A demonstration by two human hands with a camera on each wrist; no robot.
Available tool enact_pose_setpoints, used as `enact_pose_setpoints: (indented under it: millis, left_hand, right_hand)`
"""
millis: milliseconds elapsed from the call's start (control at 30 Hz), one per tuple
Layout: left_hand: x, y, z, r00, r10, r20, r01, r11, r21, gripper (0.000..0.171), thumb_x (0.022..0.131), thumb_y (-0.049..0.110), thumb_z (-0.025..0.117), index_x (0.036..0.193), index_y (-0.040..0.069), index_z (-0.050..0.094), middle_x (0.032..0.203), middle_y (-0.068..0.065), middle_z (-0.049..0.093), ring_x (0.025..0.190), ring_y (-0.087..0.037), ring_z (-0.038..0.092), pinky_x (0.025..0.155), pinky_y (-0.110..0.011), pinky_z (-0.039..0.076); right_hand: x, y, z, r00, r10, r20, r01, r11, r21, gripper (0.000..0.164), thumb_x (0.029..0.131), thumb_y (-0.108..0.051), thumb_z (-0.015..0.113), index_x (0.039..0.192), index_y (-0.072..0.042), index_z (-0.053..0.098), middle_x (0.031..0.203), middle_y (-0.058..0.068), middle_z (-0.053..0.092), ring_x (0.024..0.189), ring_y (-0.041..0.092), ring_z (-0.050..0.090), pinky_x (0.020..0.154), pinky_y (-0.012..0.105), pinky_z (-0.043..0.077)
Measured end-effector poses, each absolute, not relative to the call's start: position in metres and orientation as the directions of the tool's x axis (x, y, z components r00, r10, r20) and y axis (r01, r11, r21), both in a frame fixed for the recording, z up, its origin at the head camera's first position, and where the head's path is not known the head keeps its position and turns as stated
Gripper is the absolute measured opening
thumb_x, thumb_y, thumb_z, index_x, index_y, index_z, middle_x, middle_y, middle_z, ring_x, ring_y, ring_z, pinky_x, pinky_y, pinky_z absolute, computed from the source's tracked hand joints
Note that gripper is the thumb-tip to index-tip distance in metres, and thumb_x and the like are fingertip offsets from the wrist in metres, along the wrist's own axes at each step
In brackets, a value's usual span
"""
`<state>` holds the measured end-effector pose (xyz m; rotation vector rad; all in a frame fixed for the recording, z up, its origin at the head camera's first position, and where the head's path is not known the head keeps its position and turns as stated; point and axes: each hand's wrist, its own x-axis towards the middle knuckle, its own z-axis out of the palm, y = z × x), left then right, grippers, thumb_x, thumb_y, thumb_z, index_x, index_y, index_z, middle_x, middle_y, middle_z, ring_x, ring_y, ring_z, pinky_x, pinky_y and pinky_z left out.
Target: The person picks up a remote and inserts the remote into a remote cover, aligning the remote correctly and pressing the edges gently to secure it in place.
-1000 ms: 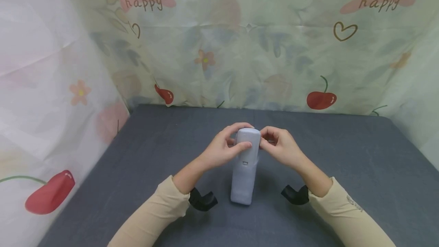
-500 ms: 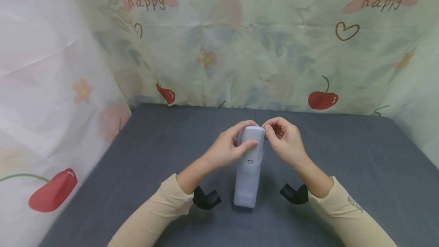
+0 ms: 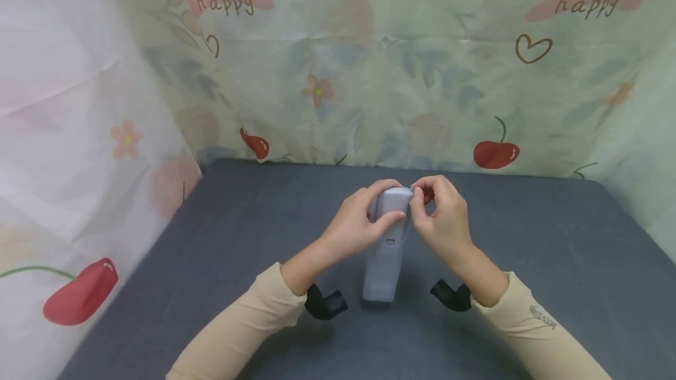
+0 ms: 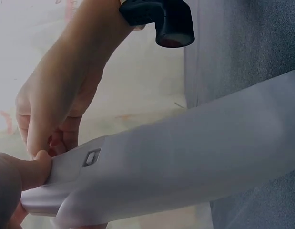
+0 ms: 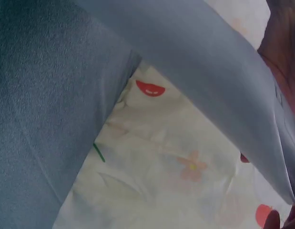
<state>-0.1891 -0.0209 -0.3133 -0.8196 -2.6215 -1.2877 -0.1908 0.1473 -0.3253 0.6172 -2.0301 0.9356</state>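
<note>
A long pale grey device (image 3: pixel 382 271), shaped like a remote control, stands tilted over the dark table with its narrow top end farthest from me. A small rectangular latch (image 4: pixel 91 157) sits on its face, and a raised edge crosses its surface near that end in the left wrist view. My left hand (image 3: pixel 355 220) grips the top end, thumb across the face and fingers behind, partly hidden. Thumb and forefinger of my right hand (image 3: pixel 445 216) pinch at the top right corner. In the right wrist view the device's long side (image 5: pixel 185 57) runs diagonally, fingertips at the lower right corner.
A dark grey cloth covers the table (image 3: pixel 237 216). A printed curtain (image 3: pixel 380 92) hangs behind it, with more on both sides. Black wrist mounts (image 3: pixel 324 302) jut out below both wrists.
My right hand has moved from the device's right side up to its top corner. The device has shifted slightly right, and its lower end has risen during the last half second.
</note>
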Motion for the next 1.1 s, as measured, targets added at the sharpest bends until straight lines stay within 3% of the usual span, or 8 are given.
enact_pose_setpoints:
  millis: [167, 433, 667, 833, 933, 1100]
  left_hand:
    - [-0.189, -0.016, -0.315, -0.849, 0.378, 0.370, 0.522, 0.488, 0.700, 0.041, 0.089, 0.026, 0.064, 0.128, 0.019, 0.050, 0.101, -0.009, 0.062, 0.085, -0.019, 0.053, 0.058, -0.022, 0.044]
    - [-0.186, -0.011, -0.318, -0.833, 0.313, 0.456, 0.553, 0.469, 0.689, 0.037, 0.088, 0.019, 0.065, 0.122, 0.015, 0.054, 0.100, -0.011, 0.063, 0.081, -0.020, 0.053, 0.057, -0.020, 0.040]
    - [-0.189, -0.016, -0.322, -0.828, 0.284, 0.484, 0.561, 0.428, 0.708, 0.037, 0.087, 0.019, 0.066, 0.122, 0.012, 0.055, 0.101, -0.011, 0.063, 0.081, -0.020, 0.054, 0.060, -0.022, 0.043]
    - [-0.193, -0.022, -0.321, -0.837, 0.285, 0.468, 0.547, 0.398, 0.736, 0.039, 0.087, 0.019, 0.066, 0.124, 0.012, 0.055, 0.102, -0.011, 0.062, 0.086, -0.020, 0.054, 0.069, -0.025, 0.046]
    - [-0.193, -0.025, -0.319, -0.842, 0.300, 0.449, 0.537, 0.378, 0.754, 0.040, 0.087, 0.019, 0.066, 0.124, 0.013, 0.055, 0.103, -0.011, 0.060, 0.090, -0.020, 0.053, 0.074, -0.027, 0.049]
    - [-0.193, -0.028, -0.316, -0.850, 0.314, 0.423, 0.519, 0.359, 0.776, 0.042, 0.086, 0.020, 0.066, 0.126, 0.014, 0.053, 0.105, -0.011, 0.058, 0.093, -0.020, 0.053, 0.075, -0.028, 0.050]
  right_hand:
    - [-0.190, 0.144, -0.328, -0.503, -0.102, 0.858, -0.669, 0.675, -0.312, 0.009, 0.078, 0.011, 0.056, 0.085, 0.007, 0.053, 0.074, 0.016, 0.052, 0.065, 0.020, 0.047, 0.054, 0.031, 0.042]
    - [-0.187, 0.136, -0.328, -0.501, -0.076, 0.862, -0.641, 0.702, -0.310, 0.009, 0.077, 0.009, 0.057, 0.086, 0.007, 0.054, 0.074, 0.016, 0.054, 0.065, 0.023, 0.049, 0.057, 0.036, 0.044]
    - [-0.185, 0.135, -0.328, -0.580, -0.078, 0.811, -0.661, 0.627, -0.412, 0.007, 0.083, 0.004, 0.059, 0.089, 0.006, 0.058, 0.082, 0.016, 0.056, 0.072, 0.022, 0.053, 0.062, 0.029, 0.046]
    - [-0.184, 0.135, -0.331, -0.770, -0.116, 0.627, -0.612, 0.414, -0.674, 0.021, 0.089, -0.001, 0.058, 0.107, 0.006, 0.051, 0.107, 0.018, 0.053, 0.092, 0.013, 0.058, 0.079, 0.013, 0.048]
    - [-0.184, 0.138, -0.329, -0.868, -0.146, 0.474, -0.496, 0.288, -0.820, 0.029, 0.092, -0.005, 0.056, 0.117, 0.002, 0.043, 0.113, 0.019, 0.055, 0.093, 0.001, 0.060, 0.077, 0.014, 0.049]
    - [-0.184, 0.142, -0.327, -0.912, -0.152, 0.382, -0.407, 0.209, -0.889, 0.039, 0.091, -0.009, 0.059, 0.127, -0.004, 0.047, 0.110, 0.026, 0.062, 0.085, -0.003, 0.064, 0.072, 0.019, 0.052]
